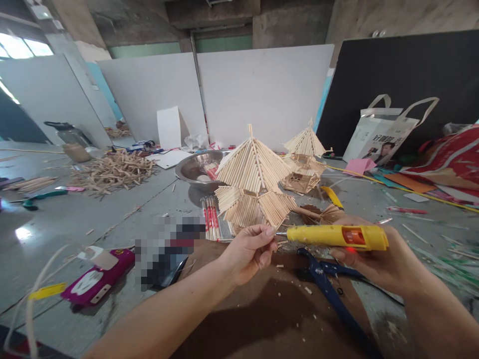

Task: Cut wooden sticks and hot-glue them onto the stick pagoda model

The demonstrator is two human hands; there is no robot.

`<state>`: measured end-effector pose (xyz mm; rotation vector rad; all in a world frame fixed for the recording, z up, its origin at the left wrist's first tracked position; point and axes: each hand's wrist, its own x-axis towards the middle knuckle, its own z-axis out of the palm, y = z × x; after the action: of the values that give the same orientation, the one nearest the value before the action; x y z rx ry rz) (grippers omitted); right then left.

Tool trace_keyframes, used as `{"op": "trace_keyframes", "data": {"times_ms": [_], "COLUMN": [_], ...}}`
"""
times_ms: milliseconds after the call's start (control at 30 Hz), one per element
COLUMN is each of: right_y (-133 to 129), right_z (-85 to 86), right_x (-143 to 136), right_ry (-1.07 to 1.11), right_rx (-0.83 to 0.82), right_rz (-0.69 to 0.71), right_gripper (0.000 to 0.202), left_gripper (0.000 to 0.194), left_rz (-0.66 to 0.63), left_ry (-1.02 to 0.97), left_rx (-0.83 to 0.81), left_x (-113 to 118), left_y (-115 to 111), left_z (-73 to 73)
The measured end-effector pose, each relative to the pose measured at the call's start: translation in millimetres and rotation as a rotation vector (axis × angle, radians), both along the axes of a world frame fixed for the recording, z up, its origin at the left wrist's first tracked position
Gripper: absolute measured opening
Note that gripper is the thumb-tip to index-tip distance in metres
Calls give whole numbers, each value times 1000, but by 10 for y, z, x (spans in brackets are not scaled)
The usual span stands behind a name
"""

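A yellow glue gun lies across my right hand, whose fingers wrap round its rear; an orange window on its side shows a red glow. The gun's metal tip points left and meets the fingertips of my left hand. Those fingers are pinched together; what they hold is too small to make out. Just behind my left hand stands a two-tiered pavilion model of thin wooden sticks with a pointed roof. A second, similar model stands farther back on the right.
Blue-handled pliers lie below the gun. To the left are a magenta device, a phone and packed sticks. Behind are a metal basin, a stick pile and a white bag.
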<state>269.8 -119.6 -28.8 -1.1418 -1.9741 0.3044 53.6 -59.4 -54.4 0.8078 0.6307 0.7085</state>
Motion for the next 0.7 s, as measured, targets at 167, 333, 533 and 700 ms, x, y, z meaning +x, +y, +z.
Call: {"op": "trace_keyframes", "data": {"times_ms": [167, 333, 533, 700], "right_y": [-2, -8, -2, 5], "right_z": [13, 25, 14, 9], "right_x": [-6, 6, 0, 19], "right_ry": [-16, -38, -26, -38], "right_rx": [19, 22, 35, 53], "right_rz": [-22, -9, -7, -13], "right_gripper": [16, 14, 14, 15], "left_gripper": [25, 24, 23, 23], "left_rz": [4, -11, -12, -17], "left_ry": [-5, -25, -20, -3], "left_rx": [2, -2, 8, 10], "left_x": [5, 0, -5, -5], "left_y": [-6, 2, 5, 4], "left_z": [5, -4, -9, -5]}}
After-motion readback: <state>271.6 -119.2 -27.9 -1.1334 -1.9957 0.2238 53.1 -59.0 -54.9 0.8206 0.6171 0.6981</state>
